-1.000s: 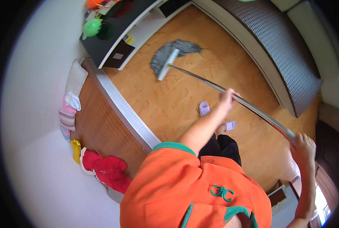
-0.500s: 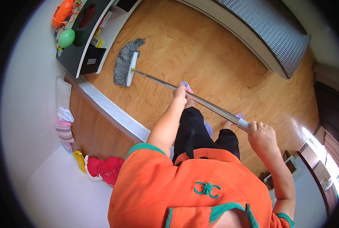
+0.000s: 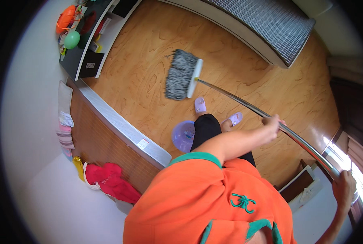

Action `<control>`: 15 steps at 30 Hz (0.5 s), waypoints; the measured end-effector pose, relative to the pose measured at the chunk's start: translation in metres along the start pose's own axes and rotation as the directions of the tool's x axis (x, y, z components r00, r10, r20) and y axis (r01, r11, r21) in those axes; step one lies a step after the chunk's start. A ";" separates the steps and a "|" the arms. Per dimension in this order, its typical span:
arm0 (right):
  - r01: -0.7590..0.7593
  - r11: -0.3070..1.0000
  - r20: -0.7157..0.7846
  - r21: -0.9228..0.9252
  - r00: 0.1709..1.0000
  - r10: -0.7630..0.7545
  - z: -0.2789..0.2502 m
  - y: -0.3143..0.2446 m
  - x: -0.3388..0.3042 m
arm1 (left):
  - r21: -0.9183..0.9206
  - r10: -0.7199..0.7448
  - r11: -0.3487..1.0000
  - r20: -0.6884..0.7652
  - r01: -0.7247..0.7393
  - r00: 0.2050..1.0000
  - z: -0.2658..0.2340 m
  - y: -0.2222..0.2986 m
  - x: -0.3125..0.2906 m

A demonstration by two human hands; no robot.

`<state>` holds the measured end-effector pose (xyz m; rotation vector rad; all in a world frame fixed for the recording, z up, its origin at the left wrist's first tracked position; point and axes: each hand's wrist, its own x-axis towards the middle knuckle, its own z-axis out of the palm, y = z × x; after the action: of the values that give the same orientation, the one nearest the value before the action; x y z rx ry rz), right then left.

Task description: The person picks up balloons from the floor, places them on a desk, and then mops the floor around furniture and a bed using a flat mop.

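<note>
A mop (image 3: 180, 75) with grey string strands and a white head bar lies with its strands on the wood-patterned floor, ahead of my feet. Its long metal handle slants down to the right across the view. My left hand (image 3: 273, 125) is wrapped around the handle about midway along. Near the handle's upper end, at the right, my right hand (image 3: 345, 188) grips it. Both my feet wear light purple slippers (image 3: 199, 105). A purple basin (image 3: 183, 137) stands beside my left leg, partly hidden by it.
On the left is a bed (image 3: 104, 138) with a mat, a white side edge, pillows and red cloth. A black and white cabinet (image 3: 82, 61) stands at the far left. Another bed or couch with a woven cover (image 3: 267, 28) runs along the far side. Dark wooden furniture (image 3: 299, 183) stands at the right.
The mop head has moved right and nearer my feet. Both hands have shifted right with the handle, the right one farther out. More of the purple basin shows.
</note>
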<state>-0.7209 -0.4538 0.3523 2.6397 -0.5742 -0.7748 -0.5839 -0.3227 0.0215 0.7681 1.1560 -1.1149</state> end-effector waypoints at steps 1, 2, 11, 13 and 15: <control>-0.007 0.999 -0.022 -0.032 1.000 0.007 -0.005 0.020 -0.012 | -0.050 -0.080 0.995 0.065 0.083 0.995 0.014 -0.025 0.000; -0.015 0.998 -0.043 -0.062 0.999 0.012 -0.009 0.041 -0.024 | -0.050 -0.096 0.993 0.127 0.103 0.987 0.027 -0.047 -0.004; -0.044 0.946 -0.053 -0.321 0.998 0.028 -0.018 0.109 -0.017 | -0.048 -0.163 0.981 0.298 0.186 0.940 0.055 -0.046 -0.039; 0.096 0.897 -0.195 -0.431 0.961 -0.196 -0.037 0.095 0.011 | -0.228 -0.102 0.957 0.310 0.178 0.945 0.050 -0.020 -0.033; 0.154 0.821 -0.189 -0.550 0.935 -0.301 -0.083 0.036 0.047 | -0.326 -0.035 0.932 0.357 0.159 0.933 0.037 0.019 -0.042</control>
<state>-0.6470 -0.4906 0.4129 2.2499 0.0448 -0.5227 -0.5553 -0.3395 0.0701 0.2241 1.0581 -1.0373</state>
